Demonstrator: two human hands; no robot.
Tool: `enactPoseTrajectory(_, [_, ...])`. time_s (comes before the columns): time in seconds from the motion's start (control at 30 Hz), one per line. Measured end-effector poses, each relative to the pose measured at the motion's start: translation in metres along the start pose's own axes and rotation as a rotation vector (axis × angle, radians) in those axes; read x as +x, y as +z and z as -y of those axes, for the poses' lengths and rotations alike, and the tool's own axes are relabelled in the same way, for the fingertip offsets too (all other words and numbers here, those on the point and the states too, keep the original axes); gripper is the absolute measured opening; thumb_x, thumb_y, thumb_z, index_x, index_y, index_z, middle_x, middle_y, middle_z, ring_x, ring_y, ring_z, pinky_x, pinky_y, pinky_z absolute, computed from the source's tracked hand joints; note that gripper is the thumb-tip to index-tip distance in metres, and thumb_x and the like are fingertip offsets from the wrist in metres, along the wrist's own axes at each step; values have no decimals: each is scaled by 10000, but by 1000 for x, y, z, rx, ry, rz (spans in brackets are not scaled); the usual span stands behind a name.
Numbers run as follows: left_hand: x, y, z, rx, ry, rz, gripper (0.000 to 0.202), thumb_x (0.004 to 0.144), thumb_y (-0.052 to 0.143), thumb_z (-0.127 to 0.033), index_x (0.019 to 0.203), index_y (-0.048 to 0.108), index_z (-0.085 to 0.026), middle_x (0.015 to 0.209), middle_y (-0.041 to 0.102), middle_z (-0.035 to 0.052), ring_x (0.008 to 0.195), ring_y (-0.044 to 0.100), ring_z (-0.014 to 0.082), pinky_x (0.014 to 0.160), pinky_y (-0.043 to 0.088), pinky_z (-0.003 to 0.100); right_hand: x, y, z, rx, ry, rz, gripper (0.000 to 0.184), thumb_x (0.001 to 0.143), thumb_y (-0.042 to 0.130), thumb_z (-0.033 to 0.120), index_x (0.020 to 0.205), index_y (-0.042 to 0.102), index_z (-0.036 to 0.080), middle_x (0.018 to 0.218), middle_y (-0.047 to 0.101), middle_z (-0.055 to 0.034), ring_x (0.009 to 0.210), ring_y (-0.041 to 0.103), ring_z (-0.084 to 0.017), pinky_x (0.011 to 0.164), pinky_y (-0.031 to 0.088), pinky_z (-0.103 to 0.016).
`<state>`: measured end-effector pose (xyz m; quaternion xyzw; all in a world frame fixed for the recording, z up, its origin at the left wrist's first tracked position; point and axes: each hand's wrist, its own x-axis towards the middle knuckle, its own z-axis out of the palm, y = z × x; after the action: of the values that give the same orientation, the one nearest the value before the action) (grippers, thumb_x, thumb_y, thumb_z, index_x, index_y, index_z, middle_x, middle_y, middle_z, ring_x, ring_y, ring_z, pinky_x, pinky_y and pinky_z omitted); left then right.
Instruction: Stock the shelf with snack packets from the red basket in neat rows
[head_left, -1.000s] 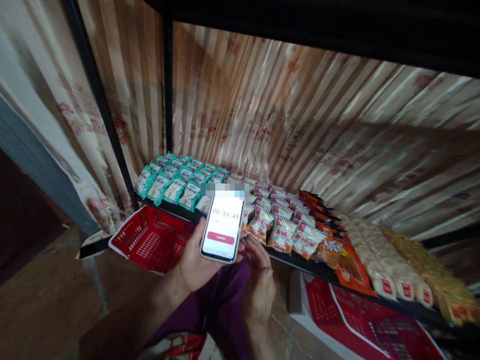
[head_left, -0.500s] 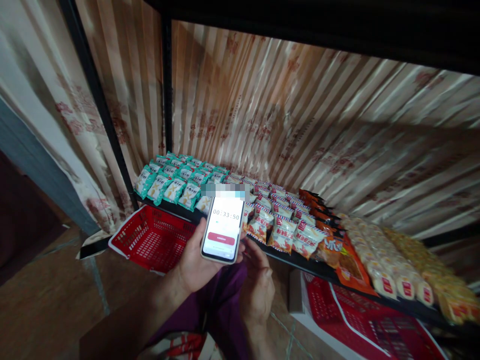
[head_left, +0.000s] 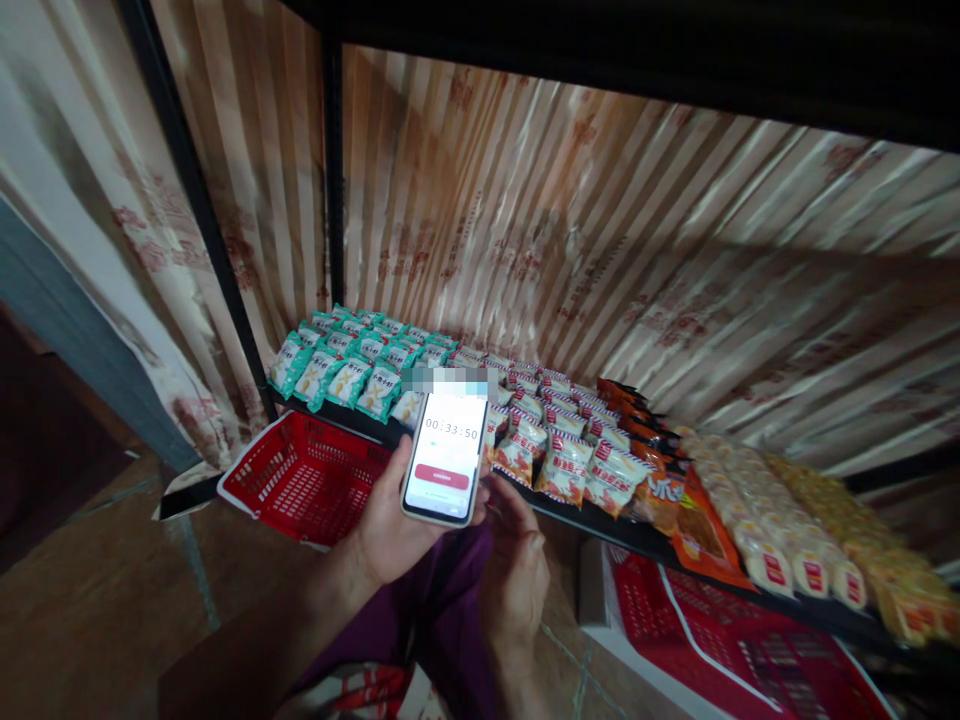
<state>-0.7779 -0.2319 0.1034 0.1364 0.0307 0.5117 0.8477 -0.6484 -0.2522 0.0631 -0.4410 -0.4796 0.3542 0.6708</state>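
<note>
My left hand (head_left: 401,530) is wrapped around a smartphone (head_left: 442,455), tilted upright with its lit screen towards me. The screen shows 00:33:50 above a red button; its top part is blurred out. Close by the phone's lower right edge is my right hand (head_left: 514,575), loosely curled, with some fingers apart and nothing visible in it. Whether its fingertips touch the phone, I cannot tell. Behind the phone, teal snack packets (head_left: 349,383) and white-and-orange snack packets (head_left: 564,465) stand in rows on a black shelf (head_left: 600,535). The phone hides some of them.
Orange packets (head_left: 705,535), round pale packaged snacks (head_left: 772,565) and yellow packets (head_left: 900,590) fill the shelf's right side. Red baskets sit below, one at left (head_left: 307,480), one at right (head_left: 697,630). Black posts (head_left: 335,180) and a patterned curtain (head_left: 525,210) surround the shelf.
</note>
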Motion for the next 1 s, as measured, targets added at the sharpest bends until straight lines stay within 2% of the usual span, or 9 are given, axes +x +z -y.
enactPoseTrajectory(1.0, [-4, -2, -1, 0, 8, 0, 619, 923, 319, -571, 1232, 564, -94, 1122, 650, 161, 951, 639, 271, 866, 443, 413, -4, 6, 4, 83, -3, -13, 522, 892, 353, 577, 1148, 586, 185, 1179, 621, -126, 1039, 611, -241, 806, 499, -380])
